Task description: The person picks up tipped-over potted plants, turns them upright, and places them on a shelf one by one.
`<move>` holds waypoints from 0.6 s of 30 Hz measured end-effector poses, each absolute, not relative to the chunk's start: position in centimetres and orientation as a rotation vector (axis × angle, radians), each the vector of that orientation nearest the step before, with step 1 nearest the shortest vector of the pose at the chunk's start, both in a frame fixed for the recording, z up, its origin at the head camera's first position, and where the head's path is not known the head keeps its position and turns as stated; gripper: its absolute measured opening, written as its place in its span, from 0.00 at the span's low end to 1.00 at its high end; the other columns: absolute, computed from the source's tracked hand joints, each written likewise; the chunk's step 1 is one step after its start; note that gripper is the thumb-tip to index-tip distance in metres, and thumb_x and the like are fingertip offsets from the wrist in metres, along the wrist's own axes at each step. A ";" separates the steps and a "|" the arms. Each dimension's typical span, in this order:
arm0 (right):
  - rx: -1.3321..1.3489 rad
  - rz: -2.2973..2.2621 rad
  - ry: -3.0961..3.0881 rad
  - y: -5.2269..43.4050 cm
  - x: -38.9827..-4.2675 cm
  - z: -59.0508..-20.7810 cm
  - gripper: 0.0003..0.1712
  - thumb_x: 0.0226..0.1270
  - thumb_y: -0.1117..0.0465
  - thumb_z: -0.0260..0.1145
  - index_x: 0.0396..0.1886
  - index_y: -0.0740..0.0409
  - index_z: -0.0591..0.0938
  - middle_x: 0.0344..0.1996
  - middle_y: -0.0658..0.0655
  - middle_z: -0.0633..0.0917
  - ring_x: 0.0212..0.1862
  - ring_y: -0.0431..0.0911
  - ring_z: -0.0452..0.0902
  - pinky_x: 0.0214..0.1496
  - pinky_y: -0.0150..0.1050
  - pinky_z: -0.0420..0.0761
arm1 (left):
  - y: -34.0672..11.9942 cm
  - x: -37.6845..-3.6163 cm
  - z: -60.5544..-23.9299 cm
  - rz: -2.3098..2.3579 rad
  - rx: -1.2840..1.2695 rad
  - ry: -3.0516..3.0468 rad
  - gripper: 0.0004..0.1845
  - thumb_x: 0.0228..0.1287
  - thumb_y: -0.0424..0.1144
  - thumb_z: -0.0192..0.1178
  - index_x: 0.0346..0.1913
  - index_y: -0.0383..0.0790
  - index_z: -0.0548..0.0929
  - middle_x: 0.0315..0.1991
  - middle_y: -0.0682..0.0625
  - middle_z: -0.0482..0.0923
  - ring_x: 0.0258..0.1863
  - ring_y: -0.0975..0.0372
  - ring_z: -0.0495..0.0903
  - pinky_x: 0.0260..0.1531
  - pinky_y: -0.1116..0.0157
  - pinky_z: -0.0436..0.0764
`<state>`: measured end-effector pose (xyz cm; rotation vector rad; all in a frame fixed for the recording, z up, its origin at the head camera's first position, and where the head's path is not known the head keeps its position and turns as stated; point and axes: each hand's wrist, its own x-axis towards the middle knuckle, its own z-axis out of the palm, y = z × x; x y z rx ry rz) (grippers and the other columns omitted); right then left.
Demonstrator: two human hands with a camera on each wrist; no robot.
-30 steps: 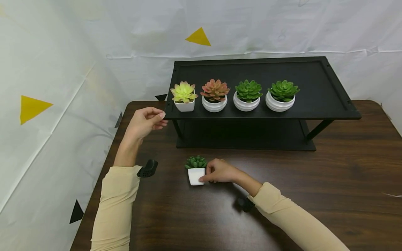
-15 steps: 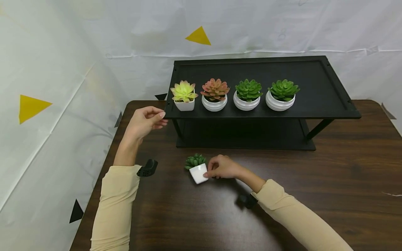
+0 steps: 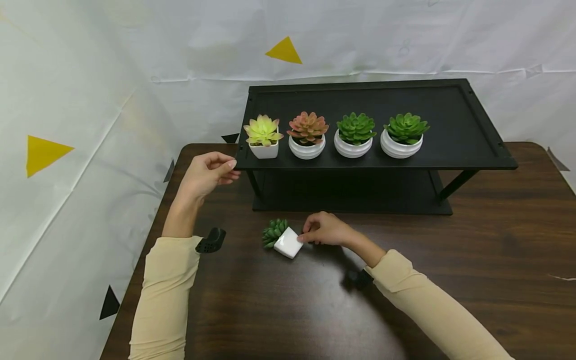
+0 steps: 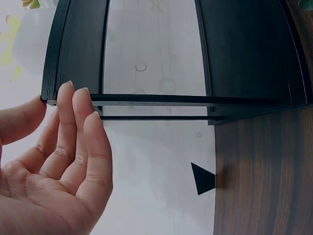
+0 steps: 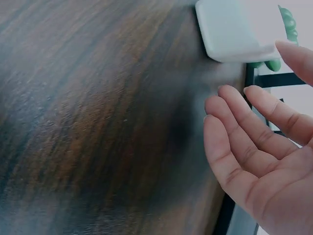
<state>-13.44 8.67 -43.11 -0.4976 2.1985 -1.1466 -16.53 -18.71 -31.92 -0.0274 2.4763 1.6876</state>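
My left hand (image 3: 204, 172) pinches the near left corner of a black two-tier shelf (image 3: 468, 130). In the left wrist view the thumb lies on one side of the shelf's edge and the fingers (image 4: 95, 147) on the other. On the table, a green succulent (image 3: 275, 233) in a white square pot (image 3: 288, 243) lies over on its side, leaves pointing up and left. My right hand (image 3: 328, 230) is at the pot's right corner, thumb touching it. In the right wrist view its fingers (image 5: 220, 142) are loosely bent and spread apart from the pot.
Along the shelf's upper tier stand a yellow succulent (image 3: 263, 131), a reddish succulent (image 3: 308, 128) and two green ones in white pots. The lower tier (image 3: 342, 192) is behind the lying plant. White sheeting (image 3: 198, 45) borders the brown table (image 3: 252, 310).
The lying pot has turned counterclockwise, its base swinging right and away from me. My right hand has moved up and right with it. My left hand has stayed at the shelf corner.
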 end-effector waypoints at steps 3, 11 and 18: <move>-0.532 -1.142 2.222 8.4 -13.5 -42.7 0.15 0.55 0.57 0.69 0.36 0.64 0.79 0.26 0.53 0.81 0.26 0.42 0.74 0.26 0.33 0.74 | -18.8 -16.6 -32.1 1.690 -0.023 2.481 0.15 0.65 0.36 0.55 0.48 0.27 0.75 0.30 0.49 0.80 0.30 0.64 0.81 0.36 0.68 0.80; -0.631 -1.067 2.321 6.8 -13.3 -41.3 0.19 0.51 0.54 0.72 0.36 0.63 0.79 0.25 0.51 0.79 0.26 0.40 0.72 0.27 0.32 0.72 | -18.8 -16.6 -32.1 1.681 -0.022 2.497 0.15 0.66 0.37 0.55 0.48 0.27 0.75 0.30 0.50 0.80 0.31 0.63 0.81 0.35 0.68 0.80; -0.646 -0.999 2.426 5.5 -12.9 -41.1 0.23 0.47 0.53 0.74 0.35 0.64 0.78 0.23 0.50 0.77 0.27 0.40 0.70 0.28 0.31 0.70 | -18.7 -16.5 -31.9 1.685 -0.023 2.484 0.16 0.66 0.37 0.55 0.48 0.26 0.75 0.31 0.48 0.80 0.29 0.65 0.81 0.34 0.70 0.80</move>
